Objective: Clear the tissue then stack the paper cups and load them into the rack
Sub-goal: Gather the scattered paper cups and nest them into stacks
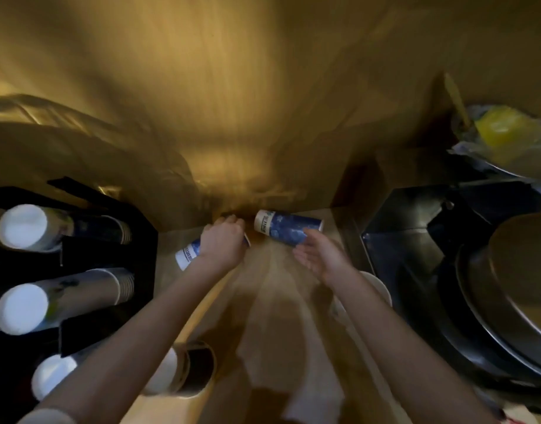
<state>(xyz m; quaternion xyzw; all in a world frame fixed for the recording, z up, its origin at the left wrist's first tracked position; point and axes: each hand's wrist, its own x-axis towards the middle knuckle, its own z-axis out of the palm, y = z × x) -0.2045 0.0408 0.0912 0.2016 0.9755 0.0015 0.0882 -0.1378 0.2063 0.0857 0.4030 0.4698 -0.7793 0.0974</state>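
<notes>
My left hand [223,240] is closed around a blue and white paper cup [188,255], which lies tilted with its white end toward the lower left. A second blue paper cup [286,228] lies on its side by the back wall. Under its near end my right hand [319,255] is spread with the palm up, fingertips touching the cup or just short of it. On the left stands a black rack [79,252] holding stacks of cups [61,296] on their sides. No tissue is recognisable in the blurred view.
A brown-rimmed cup [189,368] lies on the wooden counter [281,301] near my left forearm. A white round object [380,289] peeks out beside my right forearm. A dark sink with metal pans [507,301] fills the right. Yellow plastic bags [504,133] sit at the upper right.
</notes>
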